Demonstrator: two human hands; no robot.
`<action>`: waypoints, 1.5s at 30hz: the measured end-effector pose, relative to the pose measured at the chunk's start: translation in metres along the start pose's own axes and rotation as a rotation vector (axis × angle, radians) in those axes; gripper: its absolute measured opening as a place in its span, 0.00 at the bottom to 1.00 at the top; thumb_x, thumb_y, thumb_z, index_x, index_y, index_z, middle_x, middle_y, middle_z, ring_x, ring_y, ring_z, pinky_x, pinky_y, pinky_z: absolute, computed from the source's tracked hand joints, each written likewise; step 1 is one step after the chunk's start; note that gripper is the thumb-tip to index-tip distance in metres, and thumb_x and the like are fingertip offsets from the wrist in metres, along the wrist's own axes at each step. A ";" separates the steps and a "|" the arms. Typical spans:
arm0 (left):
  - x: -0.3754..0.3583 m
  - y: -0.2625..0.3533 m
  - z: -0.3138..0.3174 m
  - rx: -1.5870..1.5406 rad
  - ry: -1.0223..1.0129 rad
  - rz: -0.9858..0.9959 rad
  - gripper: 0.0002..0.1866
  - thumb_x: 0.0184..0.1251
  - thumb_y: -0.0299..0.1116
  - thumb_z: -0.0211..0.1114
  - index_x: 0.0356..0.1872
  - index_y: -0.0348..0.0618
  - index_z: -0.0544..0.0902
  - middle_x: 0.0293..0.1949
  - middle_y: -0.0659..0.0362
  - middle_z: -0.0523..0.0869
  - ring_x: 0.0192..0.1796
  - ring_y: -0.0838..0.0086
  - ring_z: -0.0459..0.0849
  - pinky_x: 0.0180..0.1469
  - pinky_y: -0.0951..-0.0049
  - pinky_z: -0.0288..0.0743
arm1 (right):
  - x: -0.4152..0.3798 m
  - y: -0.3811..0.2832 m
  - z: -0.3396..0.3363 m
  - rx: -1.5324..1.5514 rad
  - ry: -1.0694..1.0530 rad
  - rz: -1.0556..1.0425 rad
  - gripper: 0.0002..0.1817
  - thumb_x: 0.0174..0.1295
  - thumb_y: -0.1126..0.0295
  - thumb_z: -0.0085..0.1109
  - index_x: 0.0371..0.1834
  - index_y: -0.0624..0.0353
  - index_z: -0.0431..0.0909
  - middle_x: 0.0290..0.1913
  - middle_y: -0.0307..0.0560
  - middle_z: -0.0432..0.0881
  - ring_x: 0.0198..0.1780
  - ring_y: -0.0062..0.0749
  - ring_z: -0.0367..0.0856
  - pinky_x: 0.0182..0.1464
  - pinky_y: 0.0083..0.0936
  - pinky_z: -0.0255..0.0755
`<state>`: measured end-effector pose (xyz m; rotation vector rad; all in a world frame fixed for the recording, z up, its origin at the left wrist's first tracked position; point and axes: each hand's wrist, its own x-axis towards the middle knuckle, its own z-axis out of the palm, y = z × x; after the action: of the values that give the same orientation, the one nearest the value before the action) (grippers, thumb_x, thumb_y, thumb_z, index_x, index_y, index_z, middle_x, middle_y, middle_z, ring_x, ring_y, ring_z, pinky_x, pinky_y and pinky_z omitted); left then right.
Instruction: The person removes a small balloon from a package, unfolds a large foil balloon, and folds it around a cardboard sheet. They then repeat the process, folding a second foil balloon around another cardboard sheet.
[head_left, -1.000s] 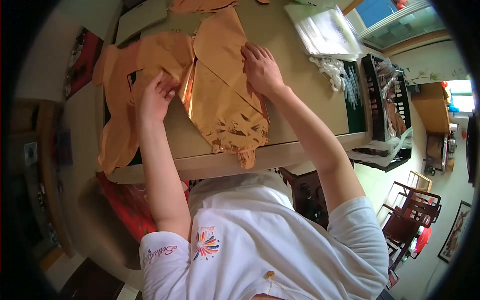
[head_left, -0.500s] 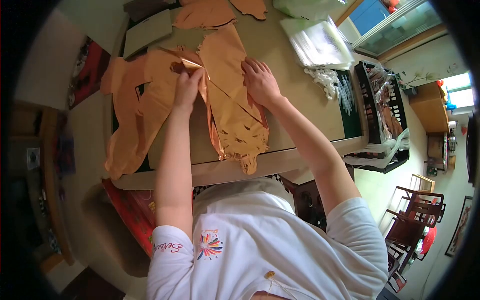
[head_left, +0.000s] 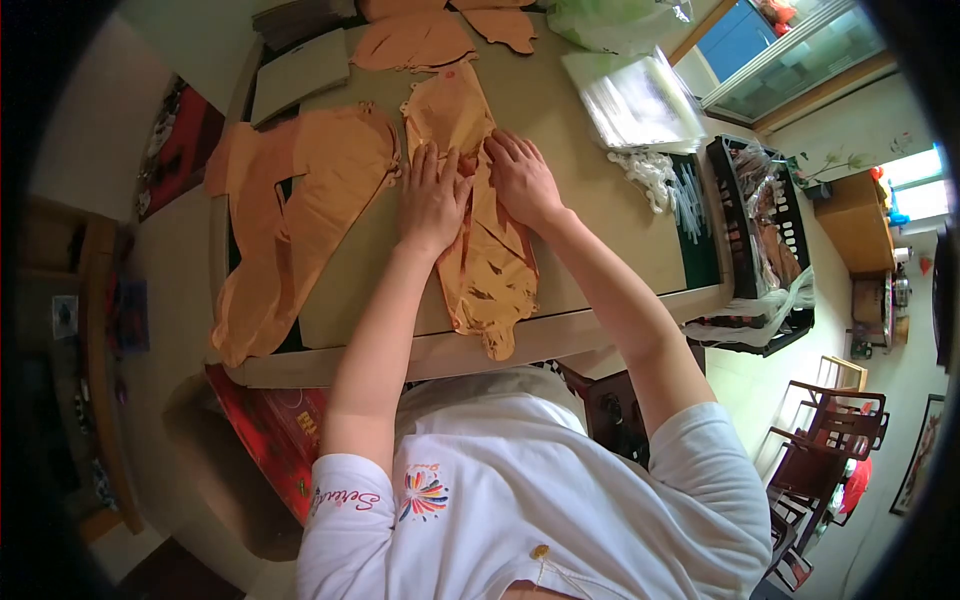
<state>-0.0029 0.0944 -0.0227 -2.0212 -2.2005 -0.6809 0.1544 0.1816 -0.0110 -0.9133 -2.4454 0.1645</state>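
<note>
A flat orange-gold foil piece (head_left: 490, 260) lies lengthwise on the table, its sides folded inward and a printed pattern near its lower end. My left hand (head_left: 434, 200) rests on its left part with the fingers spread over the foil. On the right edge lies my right hand (head_left: 523, 180), its fingertips on the folded foil; whether they pinch it is hard to make out. Another large foil piece (head_left: 325, 200) lies spread flat to the left, near my left hand but not held.
More orange foil pieces (head_left: 415, 42) lie at the table's far side, beside a grey-white stack (head_left: 300, 75). At the right are clear plastic sleeves (head_left: 635, 100), white ties (head_left: 650, 180), thin sticks (head_left: 688, 205) and a black crate (head_left: 745, 190).
My left hand has let go of the lifted left flap and moved right onto the foil. That flap is now folded inward, making the piece narrower. My right hand has shifted slightly down.
</note>
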 end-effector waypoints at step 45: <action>-0.082 0.007 -0.046 -0.040 -0.221 0.084 0.29 0.73 0.39 0.50 0.70 0.34 0.61 0.73 0.47 0.60 0.76 0.58 0.55 0.75 0.49 0.47 | 0.018 -0.011 0.016 0.023 -0.072 0.034 0.28 0.66 0.54 0.50 0.66 0.55 0.68 0.70 0.52 0.66 0.72 0.46 0.61 0.74 0.46 0.49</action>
<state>0.0038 0.0018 -0.0081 -2.2947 -2.2143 -0.5199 0.1277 0.1856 -0.0141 -0.9550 -2.4901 0.2408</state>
